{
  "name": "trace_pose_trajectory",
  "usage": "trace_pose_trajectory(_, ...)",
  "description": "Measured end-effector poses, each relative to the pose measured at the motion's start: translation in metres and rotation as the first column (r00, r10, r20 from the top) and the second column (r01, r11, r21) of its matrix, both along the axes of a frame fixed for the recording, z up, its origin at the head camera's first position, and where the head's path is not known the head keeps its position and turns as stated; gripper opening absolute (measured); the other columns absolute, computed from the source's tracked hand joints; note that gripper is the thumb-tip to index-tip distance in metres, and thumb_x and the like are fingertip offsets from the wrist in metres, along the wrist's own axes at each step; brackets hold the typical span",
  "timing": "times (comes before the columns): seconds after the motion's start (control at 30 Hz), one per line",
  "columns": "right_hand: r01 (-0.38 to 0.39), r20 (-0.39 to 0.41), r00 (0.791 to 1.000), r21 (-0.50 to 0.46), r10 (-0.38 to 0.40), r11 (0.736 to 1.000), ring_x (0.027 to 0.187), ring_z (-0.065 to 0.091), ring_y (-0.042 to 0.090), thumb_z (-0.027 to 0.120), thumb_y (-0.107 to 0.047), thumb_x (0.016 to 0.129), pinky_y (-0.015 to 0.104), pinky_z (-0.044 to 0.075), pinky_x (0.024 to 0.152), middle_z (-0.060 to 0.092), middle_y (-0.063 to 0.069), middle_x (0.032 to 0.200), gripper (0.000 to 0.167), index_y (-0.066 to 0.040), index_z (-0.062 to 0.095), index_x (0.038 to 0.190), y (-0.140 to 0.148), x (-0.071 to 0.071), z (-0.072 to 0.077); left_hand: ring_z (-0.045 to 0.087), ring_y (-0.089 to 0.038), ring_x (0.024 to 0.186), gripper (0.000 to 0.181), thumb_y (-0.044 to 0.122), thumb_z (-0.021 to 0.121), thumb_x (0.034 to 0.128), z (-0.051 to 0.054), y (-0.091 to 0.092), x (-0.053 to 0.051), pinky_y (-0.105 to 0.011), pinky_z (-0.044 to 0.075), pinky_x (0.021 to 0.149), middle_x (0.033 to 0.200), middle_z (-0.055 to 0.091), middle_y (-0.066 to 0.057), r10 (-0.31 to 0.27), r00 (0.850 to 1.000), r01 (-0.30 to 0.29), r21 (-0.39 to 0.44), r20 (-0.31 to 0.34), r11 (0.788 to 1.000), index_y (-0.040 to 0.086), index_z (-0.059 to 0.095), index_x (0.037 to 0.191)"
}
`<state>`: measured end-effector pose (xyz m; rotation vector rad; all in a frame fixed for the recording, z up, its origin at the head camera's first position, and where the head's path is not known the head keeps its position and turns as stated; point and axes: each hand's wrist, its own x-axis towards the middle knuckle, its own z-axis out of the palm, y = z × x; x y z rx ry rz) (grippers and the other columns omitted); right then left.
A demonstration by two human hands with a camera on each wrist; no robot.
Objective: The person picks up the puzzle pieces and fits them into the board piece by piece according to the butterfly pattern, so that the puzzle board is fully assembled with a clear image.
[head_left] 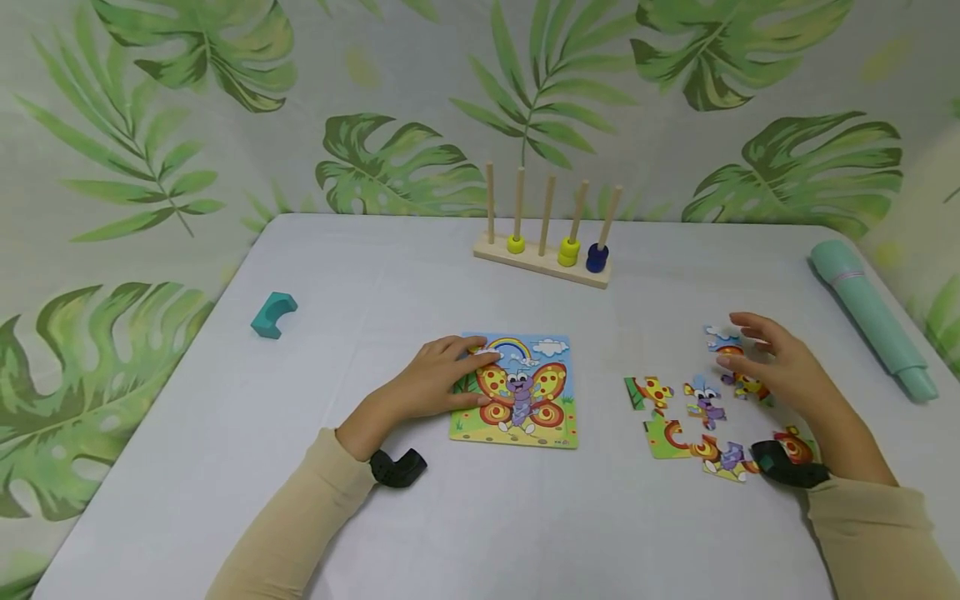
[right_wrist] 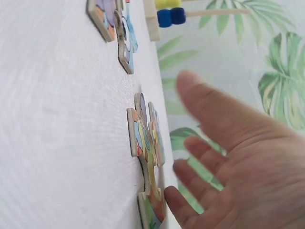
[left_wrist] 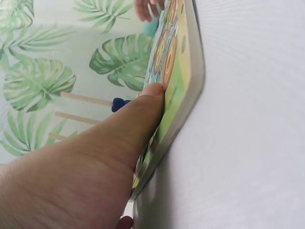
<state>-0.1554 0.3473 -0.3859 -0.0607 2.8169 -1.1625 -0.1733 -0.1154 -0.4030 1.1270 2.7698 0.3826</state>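
Note:
In the head view, my left hand (head_left: 438, 379) rests on the left side of a square butterfly picture board (head_left: 517, 421), fingers stretched across its top. The left wrist view shows the thumb (left_wrist: 143, 107) lying on the picture near the board's edge (left_wrist: 196, 62). My right hand (head_left: 787, 362) hovers with parted, loosely bent fingers over loose puzzle pieces. Nearest to it are a cloud piece (head_left: 718, 336) and a yellow-red piece (head_left: 750, 387). In the right wrist view, the right hand (right_wrist: 243, 143) holds nothing and stands beside several pieces (right_wrist: 145, 138). The right wrist partly hides a spiral-patterned piece (head_left: 797, 446).
More puzzle pieces (head_left: 705, 404) lie between the board and the right hand. A wooden peg stand (head_left: 540, 260) with yellow and blue beads is at the back. A teal arch block (head_left: 274, 315) lies left, and a mint-green toy microphone-like stick (head_left: 873, 312) lies right.

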Motion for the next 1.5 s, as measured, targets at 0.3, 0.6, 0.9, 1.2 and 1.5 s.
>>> trace_pose_trajectory(0.3,-0.042,0.038,0.998,0.054,0.04,0.998,0.129,0.004,0.047,0.056,-0.039,0.087,0.063,0.007,0.096,0.011,0.028,0.143,0.076,-0.007,0.017,0.143,0.008,-0.004,-0.01,0.019,-0.029,0.129,0.063,0.055,0.047,0.0854,0.001,0.0,0.0,-0.045,0.017,0.103,0.144,0.025,-0.003,0.003,1.0,-0.003,0.001,0.009,1.0,0.027,0.032,0.14)
trace_pose_trajectory(0.6,-0.07,0.011,0.998,0.103,0.069,0.992,0.127,0.008,0.049,0.057,-0.035,0.087,0.063,0.01,0.096,0.018,0.032,0.14,0.071,0.0,0.025,0.14,0.009,-0.007,-0.012,0.019,-0.029,0.129,0.064,0.056,0.047,0.0849,0.0,0.0,0.001,-0.044,0.017,0.102,0.144,0.024,-0.002,0.009,1.0,-0.009,-0.001,0.012,1.0,0.028,0.031,0.14)
trace_pose_trajectory(0.9,-0.051,-0.057,0.996,0.176,0.062,0.983,0.119,0.023,0.051,0.059,-0.035,0.086,0.064,0.018,0.092,0.025,0.034,0.131,0.068,0.005,0.033,0.134,0.008,-0.006,-0.012,0.018,-0.029,0.13,0.064,0.056,0.047,0.0849,0.0,0.001,0.001,-0.044,0.016,0.103,0.144,0.024,-0.002,0.013,1.0,-0.013,0.002,0.015,1.0,0.029,0.032,0.14)
trace_pose_trajectory(1.2,0.037,-0.181,0.983,0.121,-0.014,0.992,0.102,0.037,0.051,0.063,-0.027,0.084,0.064,0.032,0.078,0.027,0.033,0.125,0.063,0.0,0.037,0.135,-0.001,0.0,-0.003,0.018,-0.029,0.13,0.064,0.055,0.048,0.0849,0.002,0.0,0.002,-0.044,0.017,0.102,0.144,0.024,-0.002,0.012,1.0,-0.012,0.009,0.023,1.0,0.028,0.032,0.14)
trace_pose_trajectory(1.5,-0.012,-0.388,0.921,0.04,0.027,0.999,0.101,0.039,0.032,0.072,-0.014,0.076,0.045,0.033,0.082,0.037,0.015,0.121,0.058,-0.008,0.048,0.129,-0.052,0.01,0.032,0.018,-0.029,0.13,0.063,0.054,0.048,0.0852,0.003,0.001,0.002,-0.044,0.016,0.103,0.144,0.024,-0.002,0.012,1.0,-0.012,0.008,0.024,1.0,0.027,0.032,0.14)
